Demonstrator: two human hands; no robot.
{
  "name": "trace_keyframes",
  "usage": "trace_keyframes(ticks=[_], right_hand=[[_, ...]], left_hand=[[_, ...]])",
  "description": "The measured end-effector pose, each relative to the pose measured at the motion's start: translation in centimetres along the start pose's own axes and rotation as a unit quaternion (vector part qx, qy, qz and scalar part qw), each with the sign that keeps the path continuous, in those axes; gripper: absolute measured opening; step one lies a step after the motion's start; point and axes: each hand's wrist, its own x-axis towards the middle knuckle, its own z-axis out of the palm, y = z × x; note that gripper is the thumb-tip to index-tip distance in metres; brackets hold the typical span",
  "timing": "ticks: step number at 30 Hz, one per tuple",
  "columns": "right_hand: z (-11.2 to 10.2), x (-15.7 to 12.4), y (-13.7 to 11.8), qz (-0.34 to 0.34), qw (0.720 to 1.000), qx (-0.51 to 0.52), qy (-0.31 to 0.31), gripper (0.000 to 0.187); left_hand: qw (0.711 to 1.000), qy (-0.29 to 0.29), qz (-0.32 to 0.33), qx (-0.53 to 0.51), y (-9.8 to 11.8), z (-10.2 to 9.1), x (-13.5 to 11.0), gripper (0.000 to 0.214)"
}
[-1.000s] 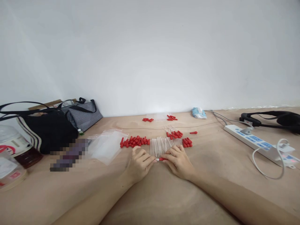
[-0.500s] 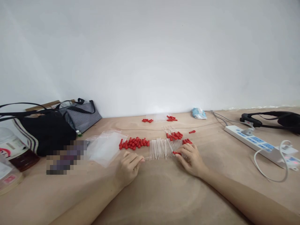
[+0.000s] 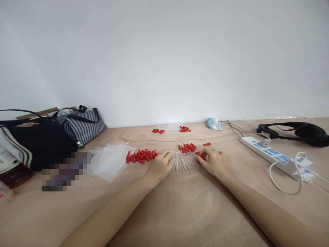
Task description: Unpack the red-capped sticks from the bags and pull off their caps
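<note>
A row of thin clear tubes (image 3: 185, 162) lies side by side on the tan table (image 3: 180, 209). My left hand (image 3: 161, 165) rests at the row's left end, its fingers curled onto the outermost tubes. My right hand (image 3: 212, 161) is at the right end, with its fingertips pinched on a few red caps (image 3: 200, 156). A larger pile of red caps (image 3: 141, 155) lies left of my left hand. Behind the row are tubes with red caps fitted (image 3: 186, 146), and a single red cap (image 3: 207, 144) lies to their right.
Clear zip bags (image 3: 110, 159) lie left of the cap pile, with a black bag (image 3: 38, 142) and a striped bag (image 3: 81, 125) beyond them. A white power strip (image 3: 272, 154) with cables, a black headset (image 3: 295, 129) and a blue packet (image 3: 213, 123) lie to the right. More caps (image 3: 158, 130) lie by the wall.
Both hands moved apart and away from me, the left to the tube row's left end and the right to the red caps. The view shifted slightly to the right.
</note>
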Motion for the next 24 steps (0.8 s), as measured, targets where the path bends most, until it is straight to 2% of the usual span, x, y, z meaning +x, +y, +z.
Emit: trace_keyframes(ticks=[3, 6, 9, 12, 17, 24], right_hand=[[0.1, -0.1, -0.1, -0.014, 1.000, 0.006, -0.009, 0.025], [0.6, 0.4, 0.6, -0.002, 0.999, 0.032, -0.010, 0.030], [1.4, 2.1, 2.7, 0.062, 0.997, 0.052, 0.004, 0.031], [2.5, 4.2, 5.5, 0.099, 0.995, 0.031, -0.011, 0.028], [3.8, 6.1, 8.2, 0.075, 0.994, 0.044, -0.061, 0.026], [3.5, 6.2, 8.2, 0.059, 0.994, 0.057, -0.076, 0.019]], left_hand=[[0.999, -0.032, 0.019, -0.001, 0.3, 0.9, 0.5, 0.019], [0.998, -0.056, 0.032, -0.010, 0.4, 0.9, 0.4, 0.014], [0.997, -0.066, 0.033, -0.028, 0.5, 0.6, 0.0, 0.012], [0.995, -0.080, 0.028, -0.045, 0.6, 0.4, -0.5, 0.022], [0.992, -0.104, 0.022, -0.061, 0.3, 0.5, -0.9, 0.037], [0.995, -0.093, 0.012, -0.029, -0.4, 0.8, -0.7, 0.033]])
